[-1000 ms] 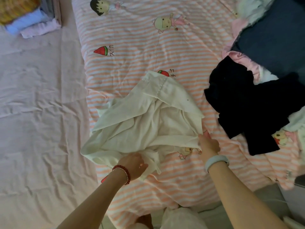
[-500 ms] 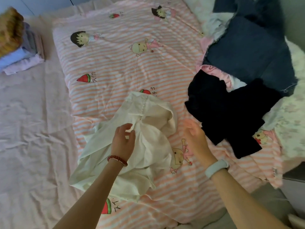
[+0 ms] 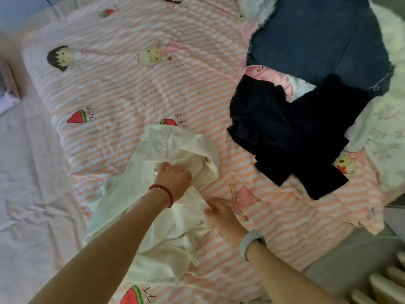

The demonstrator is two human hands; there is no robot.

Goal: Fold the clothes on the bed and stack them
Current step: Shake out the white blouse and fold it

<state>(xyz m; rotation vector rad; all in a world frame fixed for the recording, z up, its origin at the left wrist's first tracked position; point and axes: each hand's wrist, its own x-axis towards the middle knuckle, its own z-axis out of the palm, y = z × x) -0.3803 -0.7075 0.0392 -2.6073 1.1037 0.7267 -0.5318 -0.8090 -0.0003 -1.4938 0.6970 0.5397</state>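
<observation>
In the head view, the step in hand looks like the sorting-out of a single garment before any fold is made. A cream white garment [image 3: 157,218] lies bunched on the striped cartoon-print quilt [image 3: 122,88] that covers the bed, near the person's side and left of the centre. The left hand [image 3: 174,179], with a red bead bracelet [image 3: 163,194] at the wrist, has its fingers curled into a bunch of the cloth near the garment's middle and grips it. The right hand [image 3: 219,212], above a pale wristband [image 3: 251,241], pinches the garment's right edge where it meets the quilt.

The next move probably calls for finding a hem, shoulder or collar and drawing the cloth out flat, since no straight edge is laid out yet to fold along.

The garment is thin and limp, heavily creased, with a line of small buttons [image 3: 164,143] or trim running along its far part; whether it is a shirt or a dress cannot be told.

Further clothes wait to the right, well apart from the hands: a black garment [image 3: 285,132] spread loosely, a navy blue one [image 3: 317,40] beyond it, and a bit of pink cloth [image 3: 269,76] showing between them. None of these appears folded, so most of the task seems to remain.
</observation>
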